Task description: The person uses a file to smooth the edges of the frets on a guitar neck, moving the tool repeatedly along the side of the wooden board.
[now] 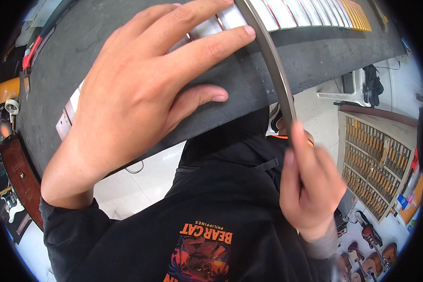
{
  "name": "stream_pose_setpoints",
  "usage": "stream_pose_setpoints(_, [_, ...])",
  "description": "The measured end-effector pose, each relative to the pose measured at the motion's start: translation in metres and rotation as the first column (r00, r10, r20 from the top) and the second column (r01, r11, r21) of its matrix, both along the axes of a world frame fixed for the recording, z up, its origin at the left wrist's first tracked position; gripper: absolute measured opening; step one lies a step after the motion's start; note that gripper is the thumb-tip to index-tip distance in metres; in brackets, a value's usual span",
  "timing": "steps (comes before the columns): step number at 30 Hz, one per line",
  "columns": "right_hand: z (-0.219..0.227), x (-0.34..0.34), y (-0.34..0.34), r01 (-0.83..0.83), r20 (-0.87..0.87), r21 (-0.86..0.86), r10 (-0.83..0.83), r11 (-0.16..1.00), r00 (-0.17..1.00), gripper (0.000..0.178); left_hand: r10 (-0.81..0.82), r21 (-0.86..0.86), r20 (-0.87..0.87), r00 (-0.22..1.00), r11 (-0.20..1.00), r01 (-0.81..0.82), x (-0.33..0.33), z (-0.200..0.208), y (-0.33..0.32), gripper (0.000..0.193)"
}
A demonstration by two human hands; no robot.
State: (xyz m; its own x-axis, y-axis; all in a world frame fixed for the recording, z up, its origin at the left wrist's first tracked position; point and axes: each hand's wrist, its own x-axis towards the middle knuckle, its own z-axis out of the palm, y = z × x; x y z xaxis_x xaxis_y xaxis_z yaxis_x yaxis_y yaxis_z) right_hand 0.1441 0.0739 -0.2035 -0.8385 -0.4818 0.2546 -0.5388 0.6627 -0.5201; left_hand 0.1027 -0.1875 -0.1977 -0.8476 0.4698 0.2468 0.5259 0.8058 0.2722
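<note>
A guitar neck (310,15) lies across the dark worktop, its fretboard covered in white tape between the metal frets and in yellow tape at the right end. Over it spreads my left hand (141,89), palm down with fingers stretched out and apart. The index and middle fingertips touch the edge of a long, narrow metal file (272,66) that crosses the neck. My right hand (310,188) is closed around the file's near end, past the worktop's front edge, and looks slightly blurred. Much of the neck's left part is hidden under my left hand and wrist.
On the dark worktop (324,56), a red utility knife (30,56) lies far left. Below it are a tape roll (11,107) and a brown guitar body (21,164). At right stand a rack of wooden-handled tools (376,162) and several guitars (373,263).
</note>
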Motion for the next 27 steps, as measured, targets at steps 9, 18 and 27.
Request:
stream_pose_setpoints(9, [0.004, -0.055, -0.039, -0.044, -0.04, -0.018, 0.043, 0.999, 0.998, 0.042, -0.003, 0.016, -0.01, 1.0, 1.0, 0.004, -0.002, -0.003, -0.001, 0.079])
stream_pose_setpoints(18, [0.005, 0.053, 0.046, -0.001, 0.169, -0.006, 0.002, 1.0, 0.986, 0.049, 0.003, 0.029, -0.008, 1.0, 1.0, -0.003, 0.003, -0.005, -0.006, 0.083])
stream_pose_setpoints(27, [0.01, -0.044, -0.031, -0.059, -0.02, 0.042, 0.06, 0.997, 0.998, 0.046, 0.009, 0.026, -0.035, 0.999, 1.0, -0.008, -0.001, -0.005, -0.008, 0.087])
